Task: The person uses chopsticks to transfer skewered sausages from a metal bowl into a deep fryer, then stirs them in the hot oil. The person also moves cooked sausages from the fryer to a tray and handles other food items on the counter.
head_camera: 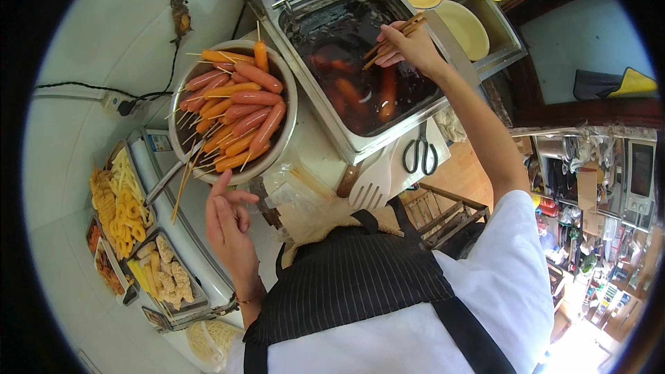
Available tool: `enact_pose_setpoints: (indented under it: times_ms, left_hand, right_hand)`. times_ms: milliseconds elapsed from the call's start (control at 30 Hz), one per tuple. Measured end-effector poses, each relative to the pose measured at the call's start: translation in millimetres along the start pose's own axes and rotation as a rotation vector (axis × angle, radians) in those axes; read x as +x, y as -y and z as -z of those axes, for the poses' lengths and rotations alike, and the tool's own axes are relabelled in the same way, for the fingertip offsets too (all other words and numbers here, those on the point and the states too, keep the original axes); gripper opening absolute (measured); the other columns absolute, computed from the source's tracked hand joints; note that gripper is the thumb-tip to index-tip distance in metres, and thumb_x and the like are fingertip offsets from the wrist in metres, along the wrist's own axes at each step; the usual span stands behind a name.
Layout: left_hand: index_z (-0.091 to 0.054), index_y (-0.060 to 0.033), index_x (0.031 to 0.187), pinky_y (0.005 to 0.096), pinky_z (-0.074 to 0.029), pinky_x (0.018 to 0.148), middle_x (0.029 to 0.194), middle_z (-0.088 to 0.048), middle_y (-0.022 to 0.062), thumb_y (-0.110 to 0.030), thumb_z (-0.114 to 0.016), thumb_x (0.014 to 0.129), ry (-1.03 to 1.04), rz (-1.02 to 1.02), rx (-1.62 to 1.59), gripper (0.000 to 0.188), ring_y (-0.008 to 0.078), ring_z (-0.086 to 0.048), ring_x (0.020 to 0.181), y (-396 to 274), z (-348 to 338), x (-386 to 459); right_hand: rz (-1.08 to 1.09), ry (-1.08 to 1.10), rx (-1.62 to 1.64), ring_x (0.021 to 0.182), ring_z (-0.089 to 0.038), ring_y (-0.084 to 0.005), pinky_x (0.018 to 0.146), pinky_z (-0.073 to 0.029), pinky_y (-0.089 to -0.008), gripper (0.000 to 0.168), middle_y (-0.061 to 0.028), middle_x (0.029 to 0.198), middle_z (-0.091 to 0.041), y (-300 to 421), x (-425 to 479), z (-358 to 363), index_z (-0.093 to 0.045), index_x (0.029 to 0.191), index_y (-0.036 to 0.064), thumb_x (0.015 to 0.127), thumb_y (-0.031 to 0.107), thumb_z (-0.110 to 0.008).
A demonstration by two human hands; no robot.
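Note:
My right hand (408,47) grips a pair of wooden chopsticks (387,48) over a deep fryer (343,153) full of dark oil. Several sausages (387,93) lie in the oil, some partly sunk and hard to make out. To the left stands a round metal pot (292,114) heaped with skewered sausages (252,97), some pink, some orange. My left hand (228,218) is just below the pot's near rim with its fingers apart, holding nothing. Close to its fingertips, loose wooden skewers (183,189) and a metal handle (165,183) stick out from the pot.
Black-handled scissors (421,153) and a white slotted spatula (371,184) lie before the fryer. A bag of skewers (311,179) is near the pot. Trays of fries and onion rings (124,208) and breaded pieces (171,280) stand left. A yellow basin (465,28) sits beyond the fryer.

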State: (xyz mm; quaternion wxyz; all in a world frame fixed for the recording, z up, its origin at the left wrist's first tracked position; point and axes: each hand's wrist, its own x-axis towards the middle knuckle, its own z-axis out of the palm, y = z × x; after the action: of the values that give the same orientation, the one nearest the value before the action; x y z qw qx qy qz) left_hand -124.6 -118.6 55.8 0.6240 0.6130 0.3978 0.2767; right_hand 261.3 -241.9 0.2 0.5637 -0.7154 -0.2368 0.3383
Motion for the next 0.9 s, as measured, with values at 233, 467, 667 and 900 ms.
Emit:
enact_pose_setpoints:
  times_ms: [233,467,667,900]
  left_hand:
    - [-0.046,-0.0061,0.097,0.0192,-0.027,0.049,0.083,-0.056,0.0087,-0.021,-0.035,0.101,-0.01,0.092,-0.42,0.018,0.0057,-0.032,0.051,9.3,20.4,-3.1]
    - [-0.05,-0.0055,0.102,0.0262,-0.043,0.074,0.093,-0.056,0.0051,-0.017,-0.045,0.099,0.03,0.169,-0.556,0.013,0.0121,-0.052,0.082,13.1,24.9,0.4]
    - [-0.054,-0.0047,0.108,0.0301,-0.046,0.083,0.096,-0.058,0.0035,-0.018,-0.05,0.098,-0.026,0.013,-0.44,0.018,0.0132,-0.056,0.091,14.2,40.8,11.9]
    - [-0.053,-0.0027,0.114,0.0296,-0.05,0.083,0.098,-0.058,0.005,-0.008,-0.054,0.094,-0.008,-0.074,-0.449,0.021,0.0142,-0.057,0.092,9.0,47.6,24.8]
  right_hand:
    - [-0.063,-0.072,0.19,0.069,-0.069,-0.0289,0.063,-0.06,-0.0327,0.031,-0.0192,0.081,-0.063,10.3,5.1,24.6,-0.054,0.093,-0.006,0.095,0.025,-0.051]
    - [-0.118,-0.192,0.498,0.085,-0.066,-0.0359,0.077,-0.059,-0.0386,0.026,-0.026,0.091,-0.061,-1.4,1.8,51.5,-0.051,0.098,-0.006,0.096,0.019,-0.046]
    - [-0.063,-0.255,0.525,0.092,-0.065,-0.034,0.081,-0.058,-0.039,0.027,-0.0283,0.099,-0.061,14.7,-13.9,53.7,-0.052,0.101,-0.006,0.098,0.019,-0.042]
    - [0.019,-0.326,0.541,0.093,-0.064,-0.037,0.081,-0.058,-0.0417,0.026,-0.0282,0.101,-0.059,17.6,-19.0,60.5,-0.051,0.102,-0.008,0.098,0.015,-0.039]
